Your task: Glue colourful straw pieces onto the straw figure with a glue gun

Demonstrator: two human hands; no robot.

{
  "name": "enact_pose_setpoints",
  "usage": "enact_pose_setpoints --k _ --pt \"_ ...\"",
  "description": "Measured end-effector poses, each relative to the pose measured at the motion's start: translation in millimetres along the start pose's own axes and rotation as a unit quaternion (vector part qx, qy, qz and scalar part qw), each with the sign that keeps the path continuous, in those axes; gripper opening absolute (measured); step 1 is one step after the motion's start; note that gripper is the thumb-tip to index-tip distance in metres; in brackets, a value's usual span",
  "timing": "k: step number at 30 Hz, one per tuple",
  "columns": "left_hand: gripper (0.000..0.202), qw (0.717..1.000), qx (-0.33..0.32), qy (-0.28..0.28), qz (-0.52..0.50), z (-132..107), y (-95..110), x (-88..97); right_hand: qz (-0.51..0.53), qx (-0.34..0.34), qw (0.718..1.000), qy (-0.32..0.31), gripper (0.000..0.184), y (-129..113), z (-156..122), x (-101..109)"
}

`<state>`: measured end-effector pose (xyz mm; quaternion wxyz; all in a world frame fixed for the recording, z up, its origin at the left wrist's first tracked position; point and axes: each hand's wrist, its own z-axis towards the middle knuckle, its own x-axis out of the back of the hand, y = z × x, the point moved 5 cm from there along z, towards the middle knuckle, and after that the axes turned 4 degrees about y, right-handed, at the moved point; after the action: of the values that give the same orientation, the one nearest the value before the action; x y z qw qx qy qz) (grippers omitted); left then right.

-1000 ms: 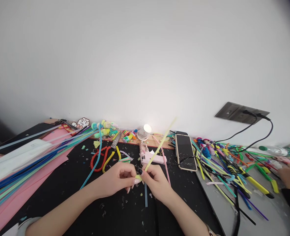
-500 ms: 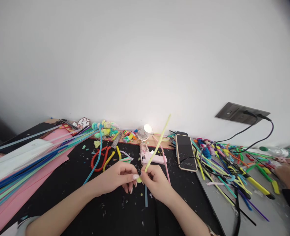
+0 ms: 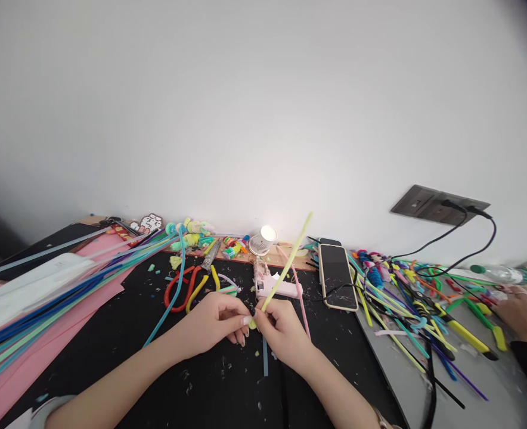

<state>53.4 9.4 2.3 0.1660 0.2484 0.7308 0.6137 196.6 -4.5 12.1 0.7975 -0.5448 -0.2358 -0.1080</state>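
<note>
A yellow pipe cleaner (image 3: 288,262) slants up and to the right out of my two hands, its lower end bunched between my fingertips. My left hand (image 3: 221,322) pinches that lower end with thumb and forefinger. Close against it, my right hand (image 3: 284,333) grips the same pipe cleaner between thumb and index finger. The exact shape of the bunched part is mostly hidden by my fingers. Just beyond lies a pink glue gun (image 3: 276,285), with a pink pipe cleaner (image 3: 300,298) across it. Red-and-yellow-handled pliers (image 3: 194,283) lie beyond my left hand.
A phone (image 3: 338,277) lies to the right of the glue gun. A paper cup (image 3: 262,240) stands by the wall. Bundled pipe cleaners (image 3: 89,286) cover pink paper at left. Cutters (image 3: 469,339) and loose stems clutter the grey table, where another person's hand (image 3: 525,313) rests.
The yellow pipe cleaner's upper tip has shifted very slightly down and right. Both my hands keep nearly the same pinch. The other person's hand has moved slightly.
</note>
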Motion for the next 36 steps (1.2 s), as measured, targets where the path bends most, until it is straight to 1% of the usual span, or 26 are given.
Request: enact_pose_setpoints --k 4,7,15,20,23,27,29,36 --pt "0.02 0.996 -0.051 0.047 0.051 0.3 2.1 3.5 0.004 -0.021 1.0 -0.007 0.031 5.6 0.2 -0.2" --pt "0.02 0.993 -0.072 0.069 0.065 1.3 1.4 6.8 0.028 -0.04 0.999 -0.013 0.031 9.8 0.8 0.2" --pt "0.02 0.994 -0.073 0.045 0.064 1.4 1.7 7.7 0.051 -0.047 0.997 -0.023 0.029 10.8 2.7 0.5" --pt "0.022 0.991 -0.081 0.037 0.1 0.2 3.0 7.3 0.033 -0.044 0.997 -0.046 0.025 8.2 2.4 0.8" --pt "0.022 0.992 -0.071 0.037 0.096 0.3 3.4 5.8 0.02 -0.034 0.998 -0.047 0.022 7.3 1.9 1.5" --pt "0.023 0.998 -0.042 0.028 0.032 1.3 2.3 4.0 0.036 -0.024 0.999 0.001 0.023 5.4 1.0 4.6" --pt "0.025 0.999 -0.027 0.022 0.007 2.0 0.8 3.6 0.042 -0.019 0.999 0.015 0.024 3.4 0.4 4.9" --pt "0.028 0.999 0.0 0.017 -0.031 2.9 -3.7 4.0 0.028 -0.003 0.999 -0.015 0.028 -2.3 1.0 0.1"
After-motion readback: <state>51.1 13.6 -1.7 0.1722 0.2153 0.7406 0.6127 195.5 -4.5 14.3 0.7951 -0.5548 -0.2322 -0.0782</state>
